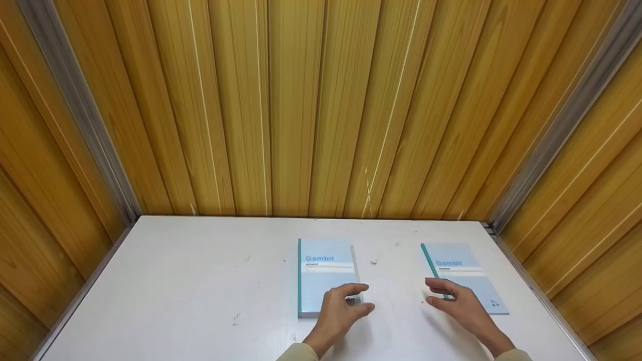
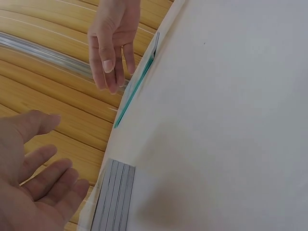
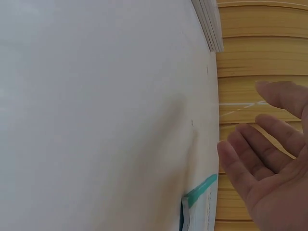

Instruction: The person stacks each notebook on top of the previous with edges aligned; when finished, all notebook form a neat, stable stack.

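Observation:
A stack of light blue notebooks (image 1: 326, 281) marked "Gambit", with a green spine along its left side, lies at the middle of the white table. My left hand (image 1: 343, 303) is over the stack's lower right corner, its thumb and fingers bent apart with nothing between them. The layered page edges of the stack (image 2: 113, 197) show in the left wrist view. To the right lies a thin blue notebook (image 1: 469, 281) with the same cover, slightly turned. Over its green spine my right hand (image 1: 459, 303) hovers, fingers loosely bent and holding nothing.
The white table (image 1: 190, 281) carries a few small dark marks. Wood-patterned panels (image 1: 301, 110) rise behind it and at both sides, joined by grey metal corner posts (image 1: 80, 100). Hand shadows fall on the tabletop.

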A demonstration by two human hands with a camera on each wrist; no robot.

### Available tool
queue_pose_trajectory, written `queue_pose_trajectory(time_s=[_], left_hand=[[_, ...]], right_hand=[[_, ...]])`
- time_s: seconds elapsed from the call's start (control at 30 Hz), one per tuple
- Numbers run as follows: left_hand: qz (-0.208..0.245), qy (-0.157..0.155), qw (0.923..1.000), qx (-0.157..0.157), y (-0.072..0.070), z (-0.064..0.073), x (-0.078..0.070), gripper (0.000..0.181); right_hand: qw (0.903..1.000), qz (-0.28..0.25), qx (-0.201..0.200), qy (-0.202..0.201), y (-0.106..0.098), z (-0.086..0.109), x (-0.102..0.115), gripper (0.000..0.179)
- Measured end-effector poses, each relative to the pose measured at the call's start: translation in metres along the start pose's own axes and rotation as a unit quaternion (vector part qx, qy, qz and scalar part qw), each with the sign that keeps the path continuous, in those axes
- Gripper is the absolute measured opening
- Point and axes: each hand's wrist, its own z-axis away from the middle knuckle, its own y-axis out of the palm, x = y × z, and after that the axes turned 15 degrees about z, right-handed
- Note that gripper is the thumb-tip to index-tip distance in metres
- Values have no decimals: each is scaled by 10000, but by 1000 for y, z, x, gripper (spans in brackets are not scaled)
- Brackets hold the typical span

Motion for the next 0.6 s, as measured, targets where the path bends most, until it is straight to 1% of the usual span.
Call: queue_pose_trajectory(time_s=[0.1,0.23,0.33,0.43,0.6], left_hand=[[-4,8,10000,49,6,-2,2,34],[79,-129,9998,126,15,-5,2,34],[141,-199,9996,161,22,-7,5,33],[190,-121,9996,159,29,-8,7,33],[341,-136,9993,69,39,-9,13,37]], right_hand=[[9998,91,-66,180,-5,0,-5,52],[9991,29,-109,410,-12,0,-12,55],[9991,-11,-101,409,-16,2,-17,55],[9992,65,-149,367,-19,2,-20,55],[9988,197,-187,414,-21,5,-27,54]])
